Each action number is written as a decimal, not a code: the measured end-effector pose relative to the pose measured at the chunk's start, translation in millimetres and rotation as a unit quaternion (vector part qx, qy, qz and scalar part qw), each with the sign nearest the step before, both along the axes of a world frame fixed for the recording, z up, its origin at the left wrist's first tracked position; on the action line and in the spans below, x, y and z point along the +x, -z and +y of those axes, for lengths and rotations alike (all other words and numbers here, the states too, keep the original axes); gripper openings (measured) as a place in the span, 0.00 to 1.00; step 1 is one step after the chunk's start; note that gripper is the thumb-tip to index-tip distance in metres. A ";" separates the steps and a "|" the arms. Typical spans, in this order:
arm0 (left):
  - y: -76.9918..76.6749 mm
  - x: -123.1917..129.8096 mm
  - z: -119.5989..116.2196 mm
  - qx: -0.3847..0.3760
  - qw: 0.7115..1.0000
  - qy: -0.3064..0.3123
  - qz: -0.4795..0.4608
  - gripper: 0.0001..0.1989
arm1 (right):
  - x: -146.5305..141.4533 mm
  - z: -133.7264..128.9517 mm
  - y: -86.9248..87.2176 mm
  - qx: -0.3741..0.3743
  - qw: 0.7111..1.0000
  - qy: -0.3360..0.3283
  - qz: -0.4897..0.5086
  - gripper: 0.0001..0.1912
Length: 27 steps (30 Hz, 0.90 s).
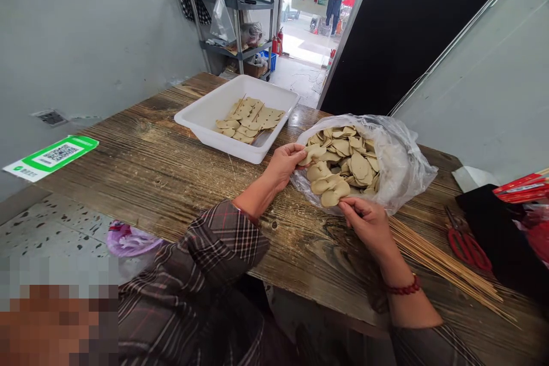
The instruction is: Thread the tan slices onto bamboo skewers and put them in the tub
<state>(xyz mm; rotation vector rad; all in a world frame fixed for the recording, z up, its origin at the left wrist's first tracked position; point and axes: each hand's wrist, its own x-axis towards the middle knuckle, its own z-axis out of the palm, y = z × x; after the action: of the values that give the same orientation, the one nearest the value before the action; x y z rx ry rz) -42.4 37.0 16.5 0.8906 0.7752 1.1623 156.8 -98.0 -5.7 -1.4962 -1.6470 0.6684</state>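
Observation:
A clear plastic bag (403, 166) stands open on the table, filled with flat, roundish tan slices (361, 168). At its left rim my left hand (281, 167) pinches one tan slice (314, 153) between thumb and fingers. My right hand (368, 222) is closed at the near edge of the bag, gripping the end of a row of overlapping tan slices (329, 185). Whether a stick runs through that row is hidden. Beyond my left hand, a white plastic tub (223, 136) contains several skewered sheets of the same slices (251, 117).
Thin bamboo skewers (446, 266) lie beside my right forearm. Red-handled scissors (467, 249) and a black cloth-like item (501, 234) are at the right. A green-and-white QR card (54, 155) sits at the left table edge. A shelf cart (235, 17) stands behind.

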 end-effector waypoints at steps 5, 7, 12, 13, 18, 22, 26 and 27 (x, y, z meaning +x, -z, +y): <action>1.8 -0.3 1.3 0.034 0.999 -0.022 0.022 0.09 | -1.0 0.2 -1.4 -0.010 1.000 0.007 -0.006 0.15; 1.8 -0.1 1.1 0.045 0.998 -0.026 0.034 0.08 | -1.3 0.3 -1.4 -0.012 1.000 0.010 -0.009 0.16; -0.4 1.2 -0.9 0.064 0.995 -0.042 0.064 0.06 | -2.4 0.6 -0.8 -0.018 1.000 0.009 0.000 0.16; -0.9 1.3 -1.2 0.064 0.995 -0.046 0.069 0.06 | -2.9 0.5 -1.0 -0.018 1.000 0.008 0.003 0.17; 0.2 0.4 -0.3 0.078 0.991 -0.059 0.088 0.06 | -4.3 0.0 -3.0 -0.023 1.000 0.007 0.011 0.17; 3.4 -0.3 2.2 0.100 0.988 -0.056 0.106 0.07 | -2.9 0.7 -1.4 -0.031 0.999 -0.001 0.024 0.17; 3.1 0.1 1.2 0.099 0.989 -0.038 0.105 0.07 | -1.9 2.0 0.6 -0.025 0.999 -0.001 0.035 0.17; 2.4 0.3 0.3 0.098 0.989 -0.032 0.103 0.07 | -2.1 2.2 0.7 -0.022 0.999 0.001 0.035 0.17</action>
<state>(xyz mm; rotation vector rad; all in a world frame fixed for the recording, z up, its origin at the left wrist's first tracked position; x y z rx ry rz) -42.0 37.3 14.0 1.1710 0.8711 1.2302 154.8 -95.7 -6.4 -1.4900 -1.5867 0.7523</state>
